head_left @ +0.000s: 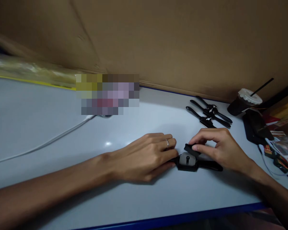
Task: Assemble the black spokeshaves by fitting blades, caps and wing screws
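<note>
A black two-handled tool [187,163] with a grey centre plate lies flat on the white table. My left hand [153,157], with a ring on one finger, is closed round its left handle. Between the thumb and fingers of my right hand [213,145] is a small black piece [191,149], held just above the grey plate. The tool's right handle extends below my right hand. Further back lie more black two-handled tools [209,111], side by side, partly overlapping.
A lidded cup [245,100] with a black straw stands at the back right, near a black device [256,126] and white cables. A white cable [55,138] crosses the left side towards a blurred patch. Cardboard [170,41] rises behind the table [110,201].
</note>
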{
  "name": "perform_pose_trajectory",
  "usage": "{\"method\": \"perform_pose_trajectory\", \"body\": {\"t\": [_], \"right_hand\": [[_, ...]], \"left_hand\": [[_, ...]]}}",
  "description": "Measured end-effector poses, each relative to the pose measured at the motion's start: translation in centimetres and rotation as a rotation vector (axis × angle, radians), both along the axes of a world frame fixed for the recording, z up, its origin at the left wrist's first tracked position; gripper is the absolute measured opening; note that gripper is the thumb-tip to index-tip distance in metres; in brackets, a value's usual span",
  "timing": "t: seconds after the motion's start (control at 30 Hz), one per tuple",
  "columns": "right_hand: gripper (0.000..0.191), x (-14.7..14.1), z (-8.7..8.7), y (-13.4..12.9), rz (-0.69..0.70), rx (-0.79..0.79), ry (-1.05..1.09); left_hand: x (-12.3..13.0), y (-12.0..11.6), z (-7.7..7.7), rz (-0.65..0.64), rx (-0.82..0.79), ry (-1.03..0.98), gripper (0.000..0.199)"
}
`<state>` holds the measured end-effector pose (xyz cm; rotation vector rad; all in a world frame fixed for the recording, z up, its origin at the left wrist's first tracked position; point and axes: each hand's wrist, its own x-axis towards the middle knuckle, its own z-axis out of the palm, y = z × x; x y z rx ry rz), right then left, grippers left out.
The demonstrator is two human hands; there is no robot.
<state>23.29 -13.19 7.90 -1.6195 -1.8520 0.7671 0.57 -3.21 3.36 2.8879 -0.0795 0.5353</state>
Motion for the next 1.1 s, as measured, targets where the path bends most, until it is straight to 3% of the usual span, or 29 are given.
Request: {"method": "perform_pose_trajectory", "body": {"t": [0.13,0.4,0.47,0.57,0.73,1.0,1.1], "right_hand": [[0.014,-1.1,-0.4,-0.6,0.117,0.046,-0.031],[0.010,-0.9,-0.4,-0.6,0.163,0.128,-0.064],[0.005,-0.6,0.1,-0.7,0.145,0.203,-0.144],[0.018,-0.7,0.4,-1.1,0.217,0.264,-0.344],[0.028,-1.8,-0.2,-1.9,0.371,0.205,-0.649],[0.020,-2.6,-0.7,-2.0,0.421,0.303,-0.836],[0.025,-2.2,-0.3,-1.8,0.409,0.324,-0.793]], "left_hand": [[-0.1,0.0,-0.3,-0.007,-0.020,-0.003,0.024],[-0.1,0.1,-0.3,-0.010,-0.019,-0.009,0.019],[-0.2,0.1,-0.3,-0.011,-0.013,-0.008,0.018],[-0.2,0.0,-0.2,-0.013,-0.015,-0.013,0.017],[0.1,0.0,-0.2,-0.028,-0.007,-0.018,0.021],[0.2,0.0,-0.1,-0.068,0.035,-0.047,0.029],[0.2,0.1,-0.1,-0.061,0.028,-0.042,0.028]]}}
